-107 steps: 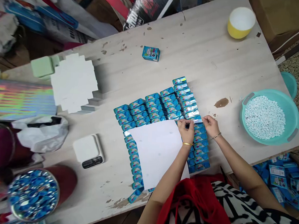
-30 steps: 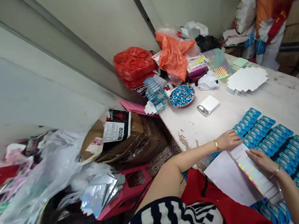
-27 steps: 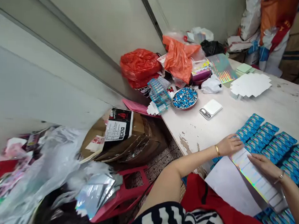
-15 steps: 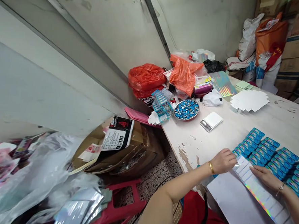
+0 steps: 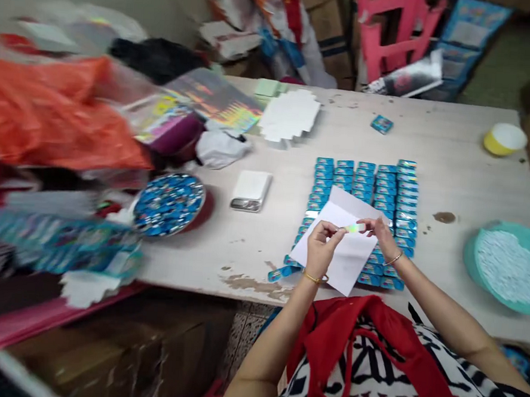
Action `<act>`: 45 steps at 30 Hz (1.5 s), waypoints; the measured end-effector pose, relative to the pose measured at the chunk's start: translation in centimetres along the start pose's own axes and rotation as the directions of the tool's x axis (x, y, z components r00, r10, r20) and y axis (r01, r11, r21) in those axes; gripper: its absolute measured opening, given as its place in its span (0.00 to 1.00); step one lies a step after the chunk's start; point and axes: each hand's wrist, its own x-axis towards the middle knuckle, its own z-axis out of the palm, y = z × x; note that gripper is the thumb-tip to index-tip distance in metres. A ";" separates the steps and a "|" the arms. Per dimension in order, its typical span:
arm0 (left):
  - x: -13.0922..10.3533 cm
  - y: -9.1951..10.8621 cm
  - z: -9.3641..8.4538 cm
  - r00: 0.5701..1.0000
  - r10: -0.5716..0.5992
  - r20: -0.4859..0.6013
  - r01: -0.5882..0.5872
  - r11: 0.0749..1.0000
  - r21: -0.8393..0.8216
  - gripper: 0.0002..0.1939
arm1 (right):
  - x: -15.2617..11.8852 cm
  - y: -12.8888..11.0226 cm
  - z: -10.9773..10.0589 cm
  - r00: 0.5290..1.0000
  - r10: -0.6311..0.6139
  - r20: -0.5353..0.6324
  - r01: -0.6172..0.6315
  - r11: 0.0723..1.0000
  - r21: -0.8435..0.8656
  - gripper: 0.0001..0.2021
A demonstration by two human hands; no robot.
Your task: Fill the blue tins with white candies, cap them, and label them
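Observation:
Between my hands is a small, shiny rainbow-coloured sticker strip (image 5: 354, 228). My left hand (image 5: 321, 247) pinches its left end between thumb and fingers. At the other end, the fingers of my right hand (image 5: 382, 237) meet the strip in what looks like a light grip. Beneath both hands a white paper sheet (image 5: 348, 266) lies tilted over rows of small blue packs (image 5: 385, 191). Some packs are hidden by the paper and by my right hand. One pack (image 5: 280, 274) sticks out past the paper's left corner.
Left of the packs are a white scale (image 5: 251, 190) and a bowl of blue wrapped pieces (image 5: 170, 204). Orange plastic bags (image 5: 64, 108) crowd the left end. A teal basin (image 5: 480, 265) of white pieces and a yellow cup (image 5: 502, 141) stand at right. White card sheets (image 5: 290, 113) lie behind.
My view has swung right, toward the table. Earlier both hands were at a long sheet of shiny labels; now they are at one small strip above the white paper.

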 end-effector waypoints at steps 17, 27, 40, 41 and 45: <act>1.5 -13.1 20.7 0.911 -0.301 0.282 0.177 0.903 0.392 0.08 | -4.9 12.0 -17.0 0.863 0.011 -0.505 -0.104 0.982 -0.157 0.15; 5.0 -15.5 22.6 0.939 -0.072 0.337 -0.188 0.710 0.678 0.07 | -0.4 16.4 -18.6 0.883 -0.075 -0.464 -0.095 0.938 -0.334 0.12; 5.5 -14.6 22.8 0.917 -0.114 0.381 -0.231 0.629 0.743 0.08 | -0.3 17.2 -18.1 0.889 -0.042 -0.457 -0.116 0.943 -0.312 0.14; 5.6 -14.5 22.8 0.917 -0.123 0.379 -0.227 0.620 0.751 0.09 | -0.2 17.3 -18.0 0.889 -0.035 -0.457 -0.116 0.947 -0.298 0.14; 5.9 -14.4 22.8 0.925 -0.146 0.350 -0.194 0.610 0.768 0.07 | 0.0 17.8 -17.7 0.879 0.013 -0.477 -0.132 0.968 -0.216 0.14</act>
